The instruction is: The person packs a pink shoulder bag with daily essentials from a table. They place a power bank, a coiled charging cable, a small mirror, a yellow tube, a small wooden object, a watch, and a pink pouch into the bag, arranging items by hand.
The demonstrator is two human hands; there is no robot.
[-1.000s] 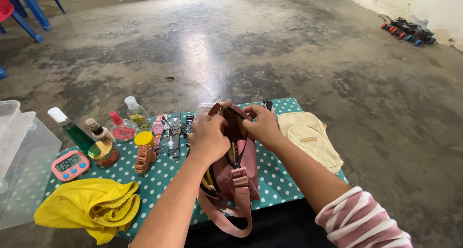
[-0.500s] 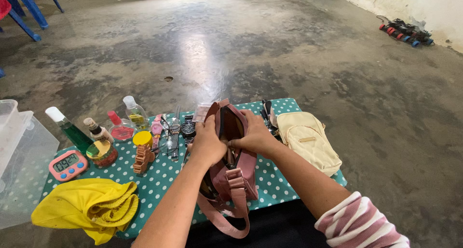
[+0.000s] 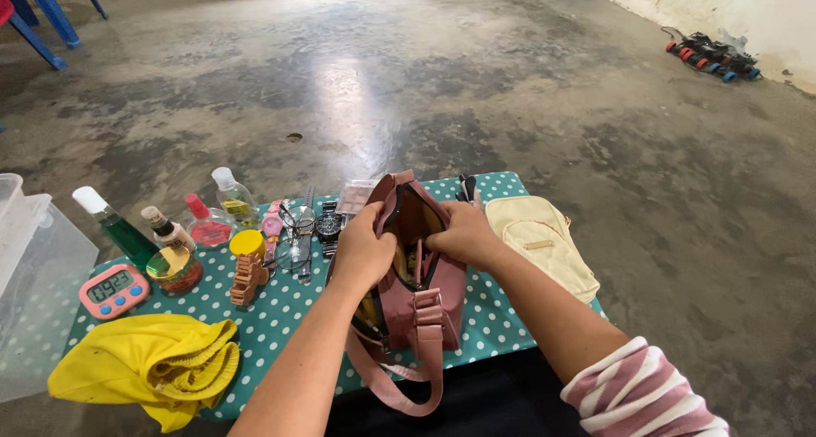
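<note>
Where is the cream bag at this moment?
In the head view, the cream bag lies on the right side of the dotted table, just right of the pink bag and the right hand.

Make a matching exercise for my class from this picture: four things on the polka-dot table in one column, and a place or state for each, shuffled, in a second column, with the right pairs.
Things:
1. pink bag
2. cream bag
3. yellow cloth
4. pink digital timer

Places or states:
A. crumpled at the near left corner of the table
B. held open by the left hand and right hand
C. lying closed at the right end of the table
D. flat beside a gold-lidded jar

Pairs: 1-B, 2-C, 3-A, 4-D
</note>
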